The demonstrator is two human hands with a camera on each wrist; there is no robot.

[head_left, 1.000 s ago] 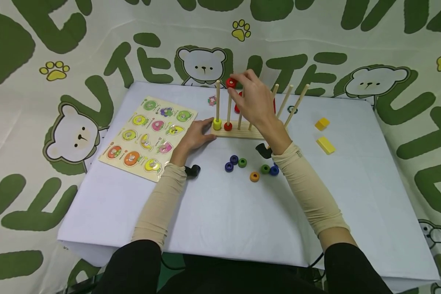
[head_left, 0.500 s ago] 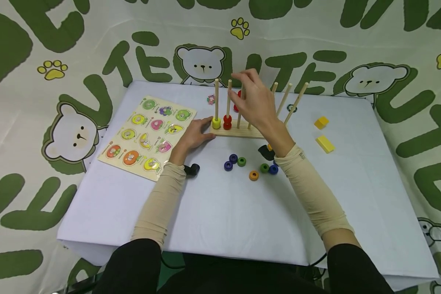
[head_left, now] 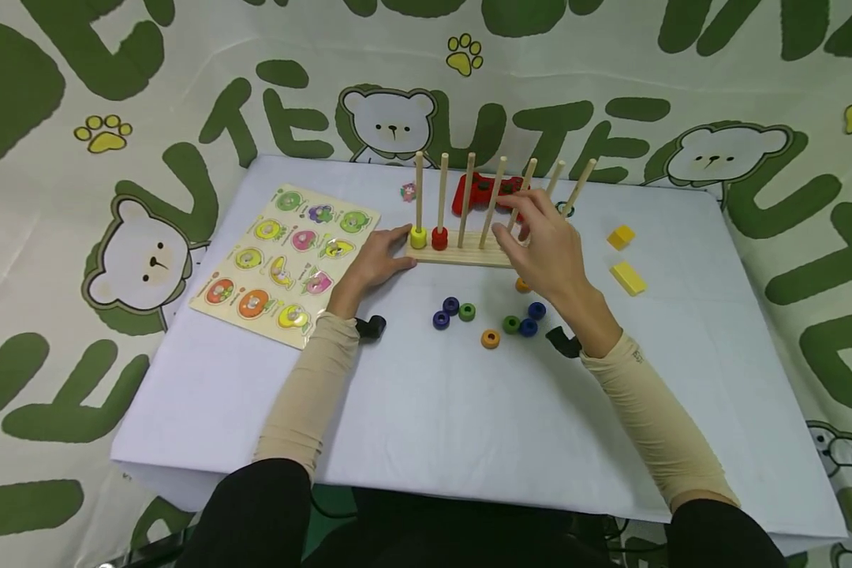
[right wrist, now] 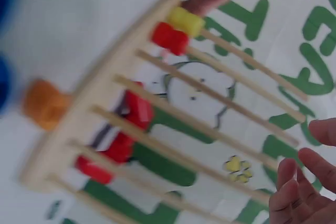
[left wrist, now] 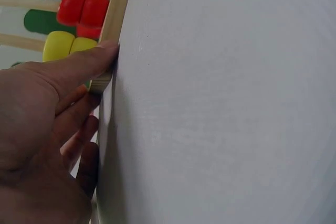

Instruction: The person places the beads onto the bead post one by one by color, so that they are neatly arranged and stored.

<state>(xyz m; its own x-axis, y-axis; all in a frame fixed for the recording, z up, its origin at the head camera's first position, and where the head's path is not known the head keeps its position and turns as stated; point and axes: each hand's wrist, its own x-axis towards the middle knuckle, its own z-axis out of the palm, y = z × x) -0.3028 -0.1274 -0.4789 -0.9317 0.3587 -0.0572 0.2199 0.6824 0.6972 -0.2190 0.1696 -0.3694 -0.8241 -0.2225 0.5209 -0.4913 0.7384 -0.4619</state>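
My left hand [head_left: 375, 262] grips the left end of a wooden peg rack [head_left: 461, 252], its thumb along the front edge and its fingers round the end in the left wrist view. Yellow beads [left wrist: 59, 45] sit low on the leftmost peg. Two red beads [right wrist: 169, 38] are stacked on the peg beside it; the other pegs carry no beads. My right hand [head_left: 550, 246] hovers in front of the rack's right half, fingers loosely bent and holding nothing. Below the rack lie purple beads [head_left: 441, 319], green beads [head_left: 511, 324], blue beads [head_left: 528, 327] and orange beads [head_left: 491, 339].
A fruit puzzle board [head_left: 284, 268] lies on the left of the white table [head_left: 426, 418]. Behind the rack is a red game controller [head_left: 479, 193]. Yellow blocks [head_left: 628, 278] lie to the right, and a small pink flower piece [head_left: 408, 192] at the back.
A second red bead has dropped from my right hand onto the second peg. The right hand has then moved right and down, away from that peg. My left hand stays on the rack.
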